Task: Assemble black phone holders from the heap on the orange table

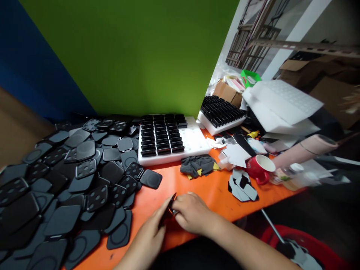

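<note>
Black plate (170, 206), one piece, is held on edge just above the near edge of the orange table (208, 187), between both hands. Left hand (150, 234) grips it from the near side, fingers closed along its face. Right hand (191, 213) is closed over its right edge, pinching something small against it; what that is cannot be made out. A large heap of like plates (70, 187) lies to the left, well apart from the white tray (194, 144) of finished black pieces behind. Judgement: the work is best done with the plate kept steady by the left hand, leaving the right to align finely. Red mug (260, 168) stands clear, right.
</note>
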A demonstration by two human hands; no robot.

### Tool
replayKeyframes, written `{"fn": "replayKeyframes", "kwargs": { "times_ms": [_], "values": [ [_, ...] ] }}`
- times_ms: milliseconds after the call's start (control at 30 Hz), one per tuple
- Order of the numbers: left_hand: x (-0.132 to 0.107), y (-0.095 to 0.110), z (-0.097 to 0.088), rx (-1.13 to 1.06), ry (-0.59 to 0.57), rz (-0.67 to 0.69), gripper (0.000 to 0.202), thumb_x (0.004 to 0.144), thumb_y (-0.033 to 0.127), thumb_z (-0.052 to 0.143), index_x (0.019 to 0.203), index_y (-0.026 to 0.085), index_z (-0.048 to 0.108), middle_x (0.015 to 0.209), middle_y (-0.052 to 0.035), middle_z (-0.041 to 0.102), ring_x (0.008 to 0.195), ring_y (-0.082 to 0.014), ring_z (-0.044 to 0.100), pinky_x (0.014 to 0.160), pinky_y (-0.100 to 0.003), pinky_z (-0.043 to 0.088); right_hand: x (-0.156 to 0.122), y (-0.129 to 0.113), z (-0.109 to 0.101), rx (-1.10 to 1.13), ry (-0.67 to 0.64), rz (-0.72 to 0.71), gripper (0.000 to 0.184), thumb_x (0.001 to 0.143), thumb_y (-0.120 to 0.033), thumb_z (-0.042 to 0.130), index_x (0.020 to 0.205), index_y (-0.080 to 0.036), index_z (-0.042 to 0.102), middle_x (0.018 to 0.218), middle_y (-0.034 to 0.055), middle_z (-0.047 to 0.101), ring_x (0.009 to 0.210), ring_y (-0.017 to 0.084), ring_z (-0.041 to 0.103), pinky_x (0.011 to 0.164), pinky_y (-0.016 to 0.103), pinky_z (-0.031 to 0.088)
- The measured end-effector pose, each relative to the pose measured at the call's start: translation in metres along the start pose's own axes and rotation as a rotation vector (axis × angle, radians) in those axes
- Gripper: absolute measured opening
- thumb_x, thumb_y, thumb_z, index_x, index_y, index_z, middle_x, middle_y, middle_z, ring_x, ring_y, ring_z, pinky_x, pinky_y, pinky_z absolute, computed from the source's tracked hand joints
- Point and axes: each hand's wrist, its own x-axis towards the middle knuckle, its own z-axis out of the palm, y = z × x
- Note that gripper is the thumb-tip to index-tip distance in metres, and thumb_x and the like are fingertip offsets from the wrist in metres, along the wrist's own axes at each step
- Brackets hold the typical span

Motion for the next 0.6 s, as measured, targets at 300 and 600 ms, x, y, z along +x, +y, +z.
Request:
{"fn": "replayKeyframes", "kwargs": {
  "times_ms": [300,600],
  "values": [
    [-0.001,0.007,0.006,0.041,0.105,-0.005,0.056,0.079,0.016,0.040,0.134,0.023,0.031,0.134,-0.0037,0.042,0.121,-0.0200,0.040,0.103,-0.035,0.029,-0.001,-0.024,0.011,-0.015,0.006,0.220,0.019,0.071,-0.020,0.041,0.085,-0.020,0.053,0.075,0.0039,0.065,0.067,0.019,0.059,0.061,0.027,0.035],
    [0.004,-0.004,0.014,-0.277,0.002,-0.096,0.057,0.072,0.016,0.048,0.129,0.016,0.039,0.130,-0.0086,0.046,0.119,-0.0245,0.042,0.103,-0.040,0.028,-0.004,-0.013,0.015,0.076,-0.003,0.224,0.016,0.070,-0.019,0.042,0.080,-0.022,0.052,0.074,-0.0001,0.065,0.067,0.016,0.060,0.056,0.023,0.032]
  ]
}}
